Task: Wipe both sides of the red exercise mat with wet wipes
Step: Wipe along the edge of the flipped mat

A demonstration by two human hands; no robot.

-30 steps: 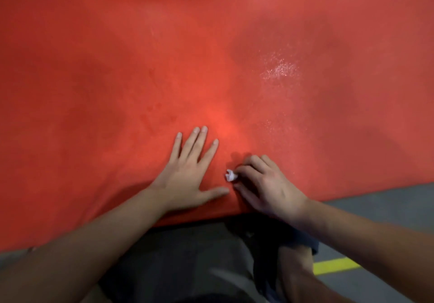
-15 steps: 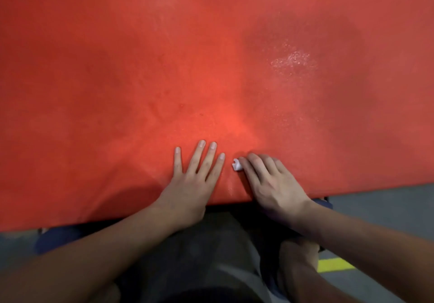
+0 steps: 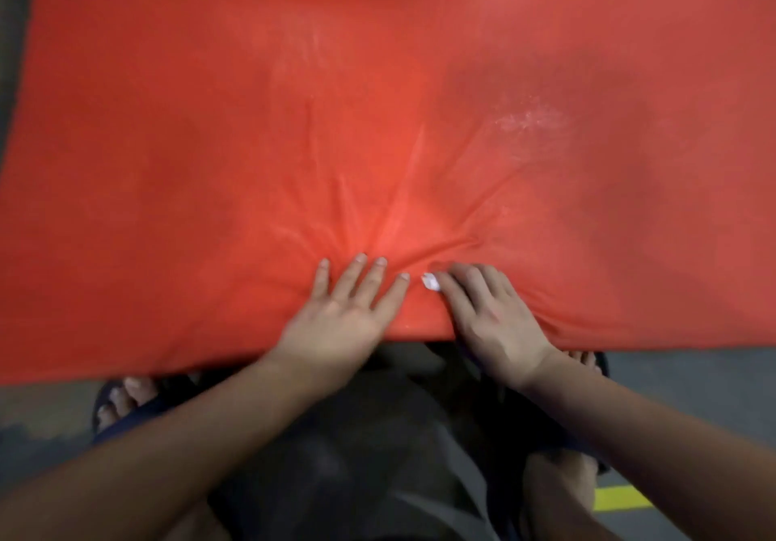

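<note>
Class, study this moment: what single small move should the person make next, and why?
Probably smooth the mat flat first: creases fan out from where the left hand presses near the edge, beside the right hand holding a small wadded wipe. Over that bunched surface, the wipe would likely skip the folds.

Dark shorts (image 3: 357, 435) fill the bottom centre, over a grey floor (image 3: 693, 377). Left of the shorts, bare toes (image 3: 126, 391) show in a dark sandal (image 3: 126, 419) on that floor. Right of the shorts, more toes (image 3: 581, 358) sit in a second dark sandal (image 3: 603, 366), and further right and lower lies a short yellow stripe (image 3: 621, 497).
</note>
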